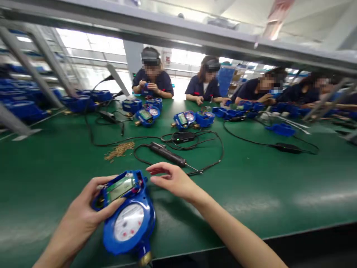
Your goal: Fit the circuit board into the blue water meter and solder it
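Blue housing (147, 204) containing a display (121, 190) sits pinched in the left grip (85, 210), right grip (173, 181) spread.

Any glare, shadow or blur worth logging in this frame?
All in the head view: pale glare streaks the green tabletop at right, background windows look washed out, a soft shadow falls beside the held water meter, and blue housings at far left are blurred.

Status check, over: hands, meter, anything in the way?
Left hand gripping blue meter. Right hand open beside it. Meter face up, display exposed. Black screwdriver lies beyond right hand.
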`<control>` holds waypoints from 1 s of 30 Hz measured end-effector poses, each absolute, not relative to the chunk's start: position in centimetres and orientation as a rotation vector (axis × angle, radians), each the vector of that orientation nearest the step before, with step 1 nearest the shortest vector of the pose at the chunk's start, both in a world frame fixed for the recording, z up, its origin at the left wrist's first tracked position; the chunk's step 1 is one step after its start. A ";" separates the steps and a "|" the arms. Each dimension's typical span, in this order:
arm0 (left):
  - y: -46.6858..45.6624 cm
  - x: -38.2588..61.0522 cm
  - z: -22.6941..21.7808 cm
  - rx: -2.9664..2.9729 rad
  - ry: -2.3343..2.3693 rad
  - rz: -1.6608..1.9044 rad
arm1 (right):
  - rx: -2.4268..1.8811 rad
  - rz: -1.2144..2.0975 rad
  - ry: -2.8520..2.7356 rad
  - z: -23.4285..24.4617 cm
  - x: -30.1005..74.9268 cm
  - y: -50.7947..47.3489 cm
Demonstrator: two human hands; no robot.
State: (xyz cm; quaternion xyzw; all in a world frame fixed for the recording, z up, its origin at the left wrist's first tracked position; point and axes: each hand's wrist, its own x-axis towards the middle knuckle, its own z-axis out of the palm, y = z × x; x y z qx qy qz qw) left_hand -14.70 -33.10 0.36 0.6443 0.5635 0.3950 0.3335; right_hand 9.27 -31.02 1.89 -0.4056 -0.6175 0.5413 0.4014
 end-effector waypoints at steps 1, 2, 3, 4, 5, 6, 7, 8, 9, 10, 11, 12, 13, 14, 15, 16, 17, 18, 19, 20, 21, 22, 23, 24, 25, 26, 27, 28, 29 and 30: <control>-33.2 -15.2 0.0 1.633 1.488 1.009 | -1.001 1.380 -1.585 2.0 9.7 -30.6; -33.2 -15.5 -0.2 1.593 1.483 0.997 | -0.976 1.394 -1.611 2.2 10.1 -30.2; -33.1 -15.5 -0.5 1.562 1.465 0.993 | -0.954 1.407 -1.642 2.5 10.4 -29.9; -33.0 -15.5 -0.7 1.545 1.442 0.998 | -0.933 1.421 -1.679 2.7 10.6 -29.7; -33.0 -15.4 -0.8 1.539 1.424 1.005 | -0.911 1.440 -1.716 3.0 10.6 -29.6; -32.9 -15.3 -0.9 1.535 1.409 1.010 | -0.887 1.467 -1.749 3.2 10.5 -29.4; -32.9 -15.2 -1.0 1.530 1.398 1.013 | -0.861 1.506 -1.774 3.3 10.3 -29.2; -32.9 -15.2 -1.1 1.523 1.390 1.018 | -0.832 1.562 -1.785 3.3 10.0 -28.8; -32.9 -15.2 -1.0 1.514 1.384 1.024 | -0.803 1.638 -1.777 3.2 9.7 -28.4; -33.0 -15.2 -1.0 1.504 1.382 1.030 | -0.781 1.724 -1.755 3.1 9.4 -28.0; -33.0 -15.2 -0.9 1.496 1.384 1.035 | -0.770 1.805 -1.722 3.0 9.0 -27.5; -33.0 -15.2 -0.8 1.490 1.389 1.035 | -0.771 1.871 -1.690 2.8 8.7 -27.1; -33.0 -15.1 -0.7 1.488 1.395 1.033 | -0.780 1.922 -1.659 2.7 8.3 -26.6; -33.0 -15.1 -0.6 1.488 1.401 1.029 | -0.793 1.959 -1.635 2.5 8.0 -26.3; -33.0 -15.0 -0.4 1.486 1.407 1.022 | -0.805 1.982 -1.620 2.4 7.8 -26.0; -33.0 -14.8 -0.3 1.484 1.408 1.015 | -0.811 1.996 -1.614 2.3 7.5 -25.7; -33.1 -14.8 -0.2 1.482 1.405 1.008 | -0.809 2.007 -1.613 2.3 7.4 -25.5; -33.1 -14.7 -0.1 1.478 1.399 1.004 | -0.806 2.013 -1.621 2.3 7.3 -25.4; -33.1 -14.6 0.0 1.477 1.393 1.002 | -0.802 2.009 -1.641 2.3 7.3 -25.2; -33.1 -14.6 0.0 1.477 1.387 0.998 | -0.795 2.000 -1.672 2.4 7.3 -25.0; -33.1 -14.6 0.0 1.477 1.381 0.997 | -0.785 1.990 -1.712 2.6 7.4 -24.7; -33.0 -14.6 0.0 1.477 1.377 0.997 | -0.772 1.983 -1.761 2.8 7.6 -24.5; -33.0 -14.7 0.1 1.475 1.373 0.993 | -0.753 1.974 -1.819 3.0 7.7 -24.1; -32.9 -14.7 0.1 1.472 1.368 0.987 | -0.731 1.961 -1.885 3.3 7.9 -23.8; -32.8 -14.8 0.1 1.473 1.361 0.977 | -0.712 1.941 -1.958 3.7 8.0 -23.5; -32.7 -14.8 0.1 1.477 1.356 0.967 | -0.700 1.909 -2.042 4.0 8.1 -23.2; -32.6 -14.8 0.1 1.484 1.354 0.957 | -0.694 1.855 -2.135 4.4 8.1 -22.9; -32.5 -14.9 0.1 1.490 1.355 0.949 | -0.691 1.783 -2.231 4.8 8.1 -22.8; -32.4 -14.9 0.1 1.495 1.358 0.943 | -0.688 1.694 -2.320 5.1 8.1 -22.7; -32.4 -14.9 0.1 1.498 1.364 0.938 | -0.683 1.599 -2.395 5.5 8.0 -22.6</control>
